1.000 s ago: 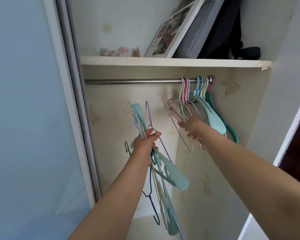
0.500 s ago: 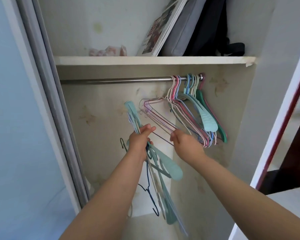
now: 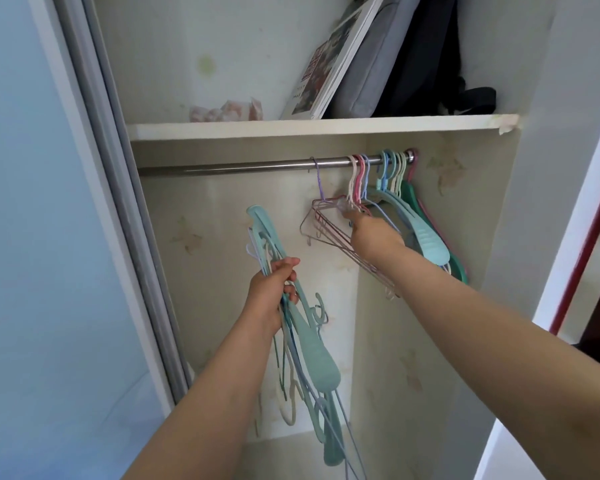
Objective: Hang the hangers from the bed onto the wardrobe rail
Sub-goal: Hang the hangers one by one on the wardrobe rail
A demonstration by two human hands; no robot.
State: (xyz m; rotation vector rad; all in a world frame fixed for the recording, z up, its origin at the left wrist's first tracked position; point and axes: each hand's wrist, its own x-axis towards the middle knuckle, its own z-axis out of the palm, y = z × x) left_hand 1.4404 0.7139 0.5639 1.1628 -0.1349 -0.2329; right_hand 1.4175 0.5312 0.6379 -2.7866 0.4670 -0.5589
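Since the earlier frame a purple hanger (image 3: 321, 188) was hooked on the rail (image 3: 243, 167), upper centre, right hand (image 3: 373, 233) closed on it. Several hung already; a bundle (image 3: 302, 327) remained clamped in the left hand (image 3: 272, 296).

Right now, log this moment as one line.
left hand: grip shut on hanger bundle | right hand: at purple wire hanger hooked on rail | unhung hangers remain

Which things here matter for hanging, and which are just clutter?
Job: rail; purple hanger hooked on it; hung hangers bunched right; hanger bundle in left hand; right hand.
Lying about: book, grey bag, dark bag, all on shelf.
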